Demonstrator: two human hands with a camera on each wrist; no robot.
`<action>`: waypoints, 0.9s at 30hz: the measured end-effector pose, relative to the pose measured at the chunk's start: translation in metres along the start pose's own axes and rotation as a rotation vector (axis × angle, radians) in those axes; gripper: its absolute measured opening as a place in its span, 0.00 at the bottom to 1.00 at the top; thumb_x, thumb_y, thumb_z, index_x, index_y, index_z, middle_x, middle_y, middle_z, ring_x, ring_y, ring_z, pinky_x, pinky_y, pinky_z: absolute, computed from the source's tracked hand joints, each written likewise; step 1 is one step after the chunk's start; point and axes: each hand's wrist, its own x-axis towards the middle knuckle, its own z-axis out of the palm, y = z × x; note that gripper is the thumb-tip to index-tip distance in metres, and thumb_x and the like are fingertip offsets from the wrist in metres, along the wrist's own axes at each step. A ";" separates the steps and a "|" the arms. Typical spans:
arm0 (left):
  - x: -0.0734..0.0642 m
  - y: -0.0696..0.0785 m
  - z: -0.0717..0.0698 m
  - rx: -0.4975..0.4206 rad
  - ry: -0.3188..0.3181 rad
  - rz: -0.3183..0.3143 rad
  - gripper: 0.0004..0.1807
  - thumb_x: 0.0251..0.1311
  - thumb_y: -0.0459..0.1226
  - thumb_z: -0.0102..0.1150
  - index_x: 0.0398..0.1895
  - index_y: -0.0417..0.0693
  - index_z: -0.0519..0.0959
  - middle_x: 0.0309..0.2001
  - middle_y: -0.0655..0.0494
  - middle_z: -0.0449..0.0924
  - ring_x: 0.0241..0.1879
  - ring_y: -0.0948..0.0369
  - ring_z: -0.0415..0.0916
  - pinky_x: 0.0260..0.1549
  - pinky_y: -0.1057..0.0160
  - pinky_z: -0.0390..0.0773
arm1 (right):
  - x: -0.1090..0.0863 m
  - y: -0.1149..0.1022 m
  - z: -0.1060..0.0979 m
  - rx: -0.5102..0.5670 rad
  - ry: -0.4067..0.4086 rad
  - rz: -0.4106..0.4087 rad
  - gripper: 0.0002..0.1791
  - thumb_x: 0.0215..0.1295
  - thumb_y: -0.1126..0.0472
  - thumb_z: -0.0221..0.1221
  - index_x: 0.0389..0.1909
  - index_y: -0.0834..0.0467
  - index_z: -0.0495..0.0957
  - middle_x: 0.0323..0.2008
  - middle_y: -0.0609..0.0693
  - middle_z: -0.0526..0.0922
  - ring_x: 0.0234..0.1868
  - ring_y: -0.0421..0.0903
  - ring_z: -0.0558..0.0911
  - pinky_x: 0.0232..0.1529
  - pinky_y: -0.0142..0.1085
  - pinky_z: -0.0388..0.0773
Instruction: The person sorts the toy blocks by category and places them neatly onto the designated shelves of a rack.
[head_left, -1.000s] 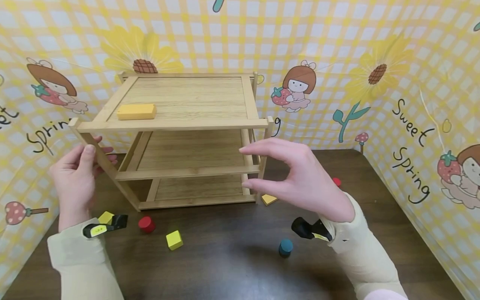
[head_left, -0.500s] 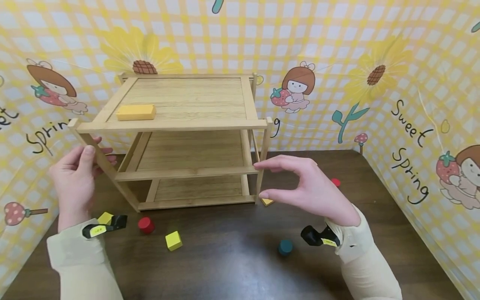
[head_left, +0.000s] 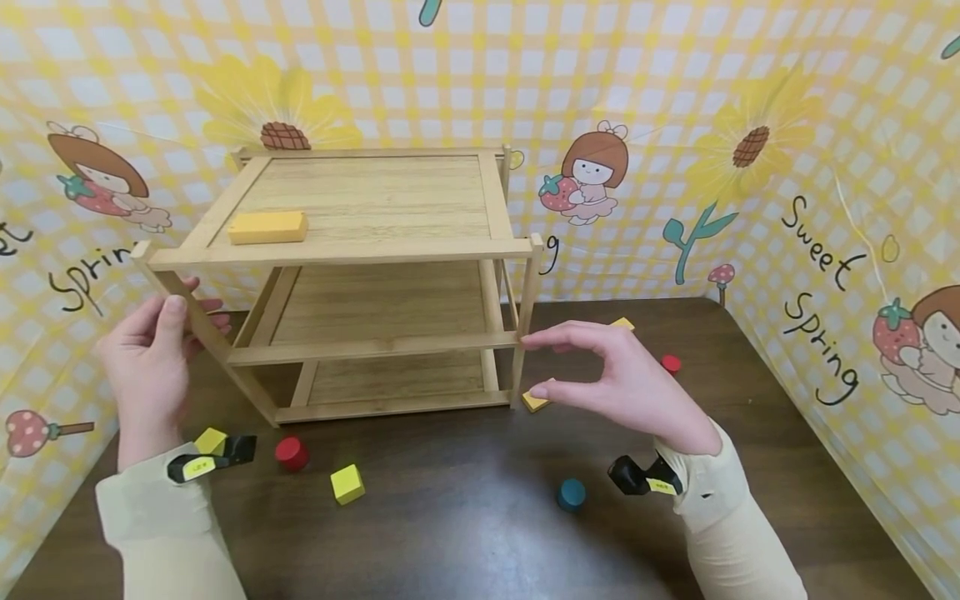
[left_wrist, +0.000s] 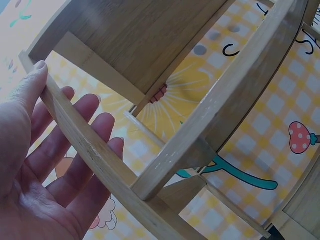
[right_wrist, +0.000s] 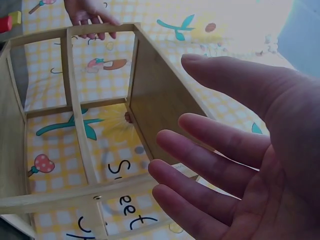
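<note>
The wooden shelf (head_left: 375, 196) is stood on the tabletop (head_left: 420, 533) between the hands, its long axis run left to right, with its front left post (head_left: 245, 388) loosely straddled by the thumb and fingers of the left hand (head_left: 152, 358). The front right post (head_left: 528, 292) is located immediately left of the right hand (head_left: 630, 379), whose fingers and thumb are held well apart around nothing; fingertip contact with this post cannot be confirmed.

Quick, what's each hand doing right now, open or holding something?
Left hand: holding the wooden shelf at its side.
Right hand: open, holding nothing.
</note>
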 end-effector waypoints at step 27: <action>0.000 -0.004 -0.001 -0.045 0.023 -0.031 0.23 0.67 0.33 0.63 0.54 0.16 0.76 0.34 0.37 0.86 0.27 0.52 0.86 0.32 0.62 0.86 | -0.008 0.040 0.001 -0.028 0.036 0.128 0.25 0.59 0.48 0.75 0.57 0.42 0.83 0.55 0.37 0.83 0.58 0.39 0.78 0.63 0.49 0.73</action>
